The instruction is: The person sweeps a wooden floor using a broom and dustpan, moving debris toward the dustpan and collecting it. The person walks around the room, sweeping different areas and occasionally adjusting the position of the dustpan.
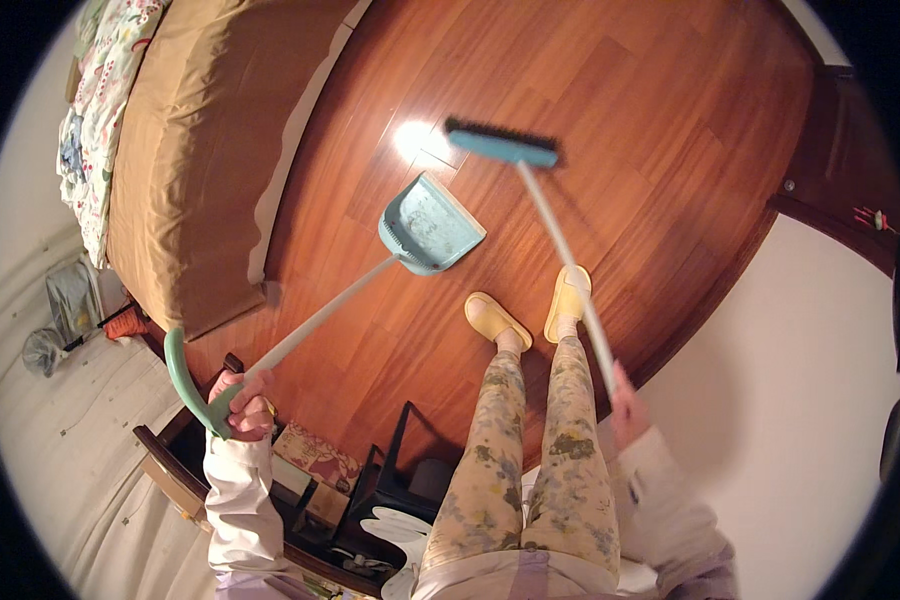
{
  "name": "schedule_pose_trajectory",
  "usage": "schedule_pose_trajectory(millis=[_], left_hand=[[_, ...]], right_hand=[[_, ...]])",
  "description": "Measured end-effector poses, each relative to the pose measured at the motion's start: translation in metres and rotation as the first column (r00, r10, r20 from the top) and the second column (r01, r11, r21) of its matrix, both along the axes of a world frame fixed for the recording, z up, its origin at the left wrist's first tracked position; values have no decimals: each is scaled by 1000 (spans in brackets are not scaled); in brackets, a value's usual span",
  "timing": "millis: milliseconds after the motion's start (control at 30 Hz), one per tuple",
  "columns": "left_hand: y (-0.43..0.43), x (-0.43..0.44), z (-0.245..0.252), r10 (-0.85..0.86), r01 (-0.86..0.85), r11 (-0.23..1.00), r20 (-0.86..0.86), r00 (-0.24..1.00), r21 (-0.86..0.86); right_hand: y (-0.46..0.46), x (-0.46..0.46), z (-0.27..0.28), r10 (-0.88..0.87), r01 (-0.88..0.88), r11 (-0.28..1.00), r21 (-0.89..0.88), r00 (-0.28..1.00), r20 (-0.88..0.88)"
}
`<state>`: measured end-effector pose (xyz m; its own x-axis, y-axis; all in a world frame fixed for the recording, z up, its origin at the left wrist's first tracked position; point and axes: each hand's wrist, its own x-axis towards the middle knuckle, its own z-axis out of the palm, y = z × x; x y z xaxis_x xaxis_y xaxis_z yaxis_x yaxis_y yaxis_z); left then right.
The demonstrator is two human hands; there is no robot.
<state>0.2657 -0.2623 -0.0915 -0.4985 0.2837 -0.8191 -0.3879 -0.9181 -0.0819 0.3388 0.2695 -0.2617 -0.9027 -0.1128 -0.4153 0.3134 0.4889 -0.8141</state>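
My left hand (pixel 246 405) grips the green hooked handle of a long-handled dustpan (pixel 435 225). The light blue pan rests on the wooden floor (pixel 375 360), its lip facing up and to the right, with small specks inside. In my right hand (pixel 627 409), slightly blurred, is the pale stick of a broom (pixel 502 146). The blue broom head with dark bristles is beyond the dustpan, up and to its right, apart from it. Whether the bristles touch the floor I cannot tell. The broom stick passes over one of my yellow slippers (pixel 568 300).
A bed with a brown cover (pixel 195 150) and a patterned quilt (pixel 109 112) stands at the left. Below are a black-framed stand (pixel 390 480) and several boxes (pixel 315 457). A white wall (pixel 765 352) and a dark wooden door (pixel 840 157) are on the right.
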Motion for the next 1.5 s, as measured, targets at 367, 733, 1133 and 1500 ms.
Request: schedule_pose_trajectory(millis=[367, 733, 1133, 1500], left_hand=[[8, -16, -5, -81, 84, 990, -31, 996, 113], [-27, 8, -3, -252, 252, 968, -16, 967, -1], [-58, 83, 12, -265, 257, 961, 67, 962, 105], [-40, 94, 11, -314, 328, 940, 135, 940, -95]], right_hand=[[-77, -29, -63, -189, 134, 959, 248, 958, 214], [-16, 47, 9, -300, 309, 951, -17, 935, 191], [44, 15, -118, -655, 930, 274, 246, -7, 756], [-152, 202, 8, -197, 775, 629, -64, 239, 951]])
